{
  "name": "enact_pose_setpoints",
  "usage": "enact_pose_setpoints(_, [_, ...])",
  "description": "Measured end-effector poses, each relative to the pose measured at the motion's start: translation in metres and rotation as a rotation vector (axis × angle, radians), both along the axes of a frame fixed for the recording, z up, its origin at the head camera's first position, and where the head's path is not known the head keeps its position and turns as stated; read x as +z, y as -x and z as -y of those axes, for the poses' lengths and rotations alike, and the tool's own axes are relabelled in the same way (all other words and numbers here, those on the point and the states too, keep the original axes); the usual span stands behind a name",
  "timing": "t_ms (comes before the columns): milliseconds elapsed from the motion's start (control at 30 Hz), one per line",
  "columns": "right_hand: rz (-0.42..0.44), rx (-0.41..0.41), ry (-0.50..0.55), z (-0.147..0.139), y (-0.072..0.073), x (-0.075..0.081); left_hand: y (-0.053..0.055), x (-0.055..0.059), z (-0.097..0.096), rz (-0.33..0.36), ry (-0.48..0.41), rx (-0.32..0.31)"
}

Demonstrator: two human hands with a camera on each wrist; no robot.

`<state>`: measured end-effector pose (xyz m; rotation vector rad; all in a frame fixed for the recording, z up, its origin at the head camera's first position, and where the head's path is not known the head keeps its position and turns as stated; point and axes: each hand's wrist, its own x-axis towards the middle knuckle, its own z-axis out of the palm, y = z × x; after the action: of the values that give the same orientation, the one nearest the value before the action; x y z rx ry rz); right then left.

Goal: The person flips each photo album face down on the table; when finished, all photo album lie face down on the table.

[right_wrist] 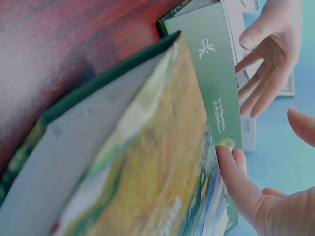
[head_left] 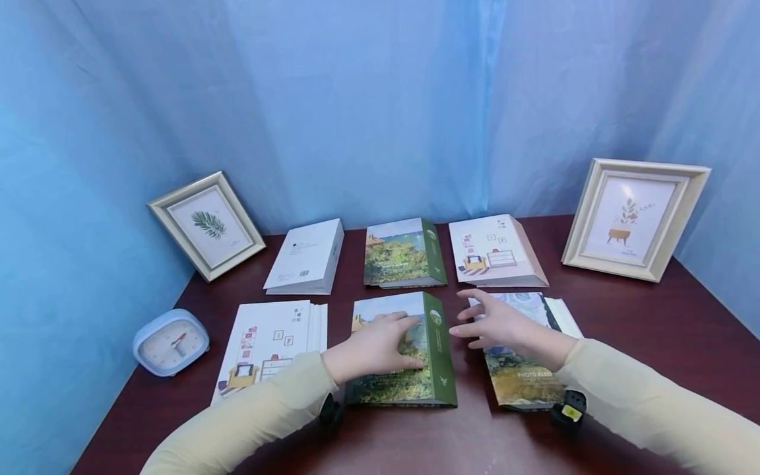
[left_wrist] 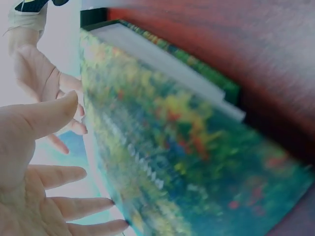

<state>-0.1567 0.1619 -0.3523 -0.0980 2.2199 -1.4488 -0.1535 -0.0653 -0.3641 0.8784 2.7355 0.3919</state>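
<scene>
A photo album (head_left: 436, 356) with a garden picture and green spine lies in the middle of the front row. My left hand (head_left: 380, 346) is over its cover, fingers extended and thumb apart; in the left wrist view they reach past the flowery cover (left_wrist: 162, 142). To the right lies another photo album (head_left: 522, 389) with a painted landscape cover, pale pages showing at its right side. My right hand (head_left: 505, 326) hovers over its upper left part with fingers spread toward the green spine (right_wrist: 211, 73). Neither hand grips anything.
At front left lies a white album (head_left: 267, 336) with a room drawing. Behind stand a white album (head_left: 309, 254), a garden album (head_left: 398, 254) and another room-drawing album (head_left: 493, 251). A blue clock (head_left: 172, 343), a left picture frame (head_left: 208, 224) and a right picture frame (head_left: 635, 218) flank them.
</scene>
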Motion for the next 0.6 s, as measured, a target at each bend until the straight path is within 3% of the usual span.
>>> enact_pose_setpoints(300, [-0.022, 0.010, -0.023, -0.028, 0.001, 0.005, 0.013, 0.012, -0.002, 0.042, -0.145, 0.034])
enact_pose_setpoints(467, [-0.068, 0.000, -0.109, -0.047, 0.003, 0.004, 0.021, 0.025, -0.005, 0.070, -0.261, 0.094])
enact_pose_setpoints(600, [-0.098, 0.005, -0.202, -0.061, 0.003, 0.002, 0.025, 0.027, -0.009, 0.137, -0.350, 0.129])
